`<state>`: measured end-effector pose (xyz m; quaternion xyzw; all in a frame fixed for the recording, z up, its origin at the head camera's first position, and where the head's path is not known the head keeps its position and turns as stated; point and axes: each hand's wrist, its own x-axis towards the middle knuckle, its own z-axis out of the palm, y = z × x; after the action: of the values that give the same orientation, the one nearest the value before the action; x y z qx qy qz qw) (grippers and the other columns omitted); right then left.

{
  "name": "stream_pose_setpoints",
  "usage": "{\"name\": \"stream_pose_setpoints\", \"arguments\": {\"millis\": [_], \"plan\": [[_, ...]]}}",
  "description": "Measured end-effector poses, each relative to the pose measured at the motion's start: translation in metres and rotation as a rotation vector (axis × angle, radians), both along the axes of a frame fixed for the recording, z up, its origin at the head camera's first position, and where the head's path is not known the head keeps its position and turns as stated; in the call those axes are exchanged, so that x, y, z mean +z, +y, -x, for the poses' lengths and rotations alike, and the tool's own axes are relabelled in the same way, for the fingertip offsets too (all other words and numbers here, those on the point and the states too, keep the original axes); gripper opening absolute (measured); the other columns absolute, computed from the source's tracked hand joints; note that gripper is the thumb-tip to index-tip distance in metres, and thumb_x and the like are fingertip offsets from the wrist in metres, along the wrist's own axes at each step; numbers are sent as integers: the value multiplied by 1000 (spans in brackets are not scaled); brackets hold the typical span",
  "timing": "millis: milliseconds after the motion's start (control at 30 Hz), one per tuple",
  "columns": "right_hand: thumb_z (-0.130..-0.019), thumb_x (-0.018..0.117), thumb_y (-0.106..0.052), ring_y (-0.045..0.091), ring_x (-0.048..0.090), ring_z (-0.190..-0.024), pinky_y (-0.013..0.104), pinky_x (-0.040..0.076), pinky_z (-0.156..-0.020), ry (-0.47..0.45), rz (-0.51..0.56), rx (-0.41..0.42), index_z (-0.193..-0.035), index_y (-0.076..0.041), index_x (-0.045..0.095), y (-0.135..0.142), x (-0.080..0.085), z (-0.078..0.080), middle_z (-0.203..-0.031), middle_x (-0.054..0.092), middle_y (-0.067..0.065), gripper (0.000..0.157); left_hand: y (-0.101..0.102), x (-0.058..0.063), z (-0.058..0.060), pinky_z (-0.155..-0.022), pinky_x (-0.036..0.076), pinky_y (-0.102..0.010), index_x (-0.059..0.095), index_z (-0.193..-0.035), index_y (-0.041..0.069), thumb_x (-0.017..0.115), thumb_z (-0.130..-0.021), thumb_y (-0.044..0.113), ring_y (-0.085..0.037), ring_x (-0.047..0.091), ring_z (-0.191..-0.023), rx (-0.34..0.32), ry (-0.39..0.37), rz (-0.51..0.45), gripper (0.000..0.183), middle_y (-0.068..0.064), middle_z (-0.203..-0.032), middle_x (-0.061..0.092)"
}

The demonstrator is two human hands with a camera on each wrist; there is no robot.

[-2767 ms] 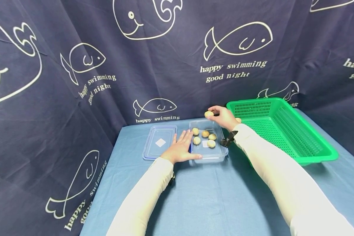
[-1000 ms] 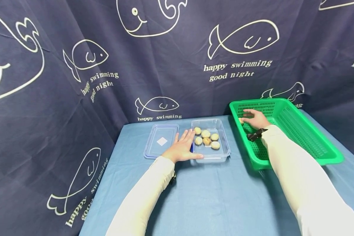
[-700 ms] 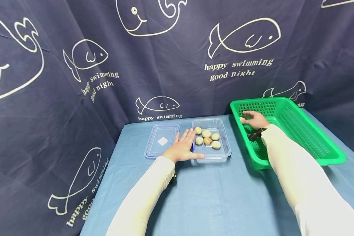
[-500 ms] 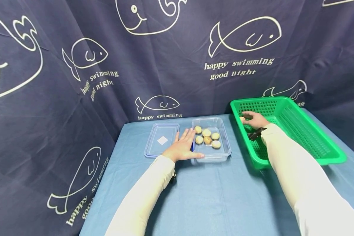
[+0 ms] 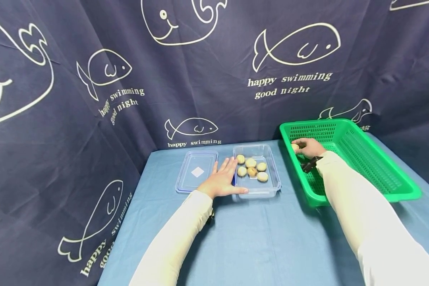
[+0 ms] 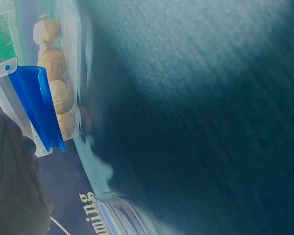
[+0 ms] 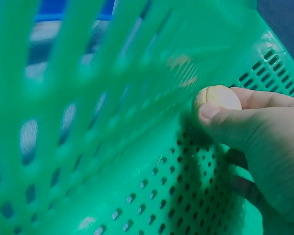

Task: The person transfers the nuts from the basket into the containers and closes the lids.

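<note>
In the head view my right hand (image 5: 309,148) is inside the green basket (image 5: 371,159), near its left wall. Thumb and fingertips pinch a pale, round walnut (image 7: 218,99), whose seam shows in the right wrist view. It is held above the perforated basket floor. My left hand (image 5: 219,180) rests with fingers spread along the left side of a clear plastic container (image 5: 271,190). Several walnuts (image 5: 251,163) lie loose on the container's bottom. A blue clip (image 6: 36,105) on the container's side hangs out beside the left hand in the left wrist view.
A clear lid with a blue edge (image 5: 194,186) lies flat on the blue tablecloth (image 5: 243,242), left of the container. Behind the table hangs a dark blue curtain (image 5: 214,91) with white fish prints. The basket's wall stands higher than the container's.
My right hand has moved from above the container, where it held a walnut, into the basket and has taken another. The container holds one more walnut. My left hand has stayed put.
</note>
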<state>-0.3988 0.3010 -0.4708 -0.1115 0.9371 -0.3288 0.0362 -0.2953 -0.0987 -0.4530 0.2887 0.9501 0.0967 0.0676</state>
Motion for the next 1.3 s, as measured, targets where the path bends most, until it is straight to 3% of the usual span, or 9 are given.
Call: {"name": "stream_pose_setpoints", "arguments": {"millis": [300,533,967,1300], "plan": [[-96,70,-19,49,58,-116,58,44,-98,78,77,-59,-134,8,58,-9,20,-10,-126,62,34,48,0,-2,0,-122,-2,-57,7,-163,8,53,-81,83,-27,2,-156,2,8,0,120,-11,-170,6],[-97,69,-20,48,57,-118,58,43,-98,100,72,-57,-138,5,56,-15,37,-15,-128,61,34,50,0,0,0,-122,-3,-57,7,-163,8,53,-80,84,-24,-1,-156,11,1,6,121,-10,-170,5],[-97,69,-20,44,60,-117,42,48,-90,206,139,-73,-137,4,58,-33,77,-28,-128,62,30,47,2,3,-2,-122,-2,-56,9,-163,8,52,-81,83,-26,1,-156,3,15,32,120,-10,-170,7],[-97,69,-15,48,57,-121,56,46,-99,180,158,-37,-137,3,58,-69,97,-30,-130,61,30,45,1,6,-4,-123,0,-55,11,-162,5,54,-81,82,-28,1,-156,-5,27,26,120,-14,-169,10]]}}
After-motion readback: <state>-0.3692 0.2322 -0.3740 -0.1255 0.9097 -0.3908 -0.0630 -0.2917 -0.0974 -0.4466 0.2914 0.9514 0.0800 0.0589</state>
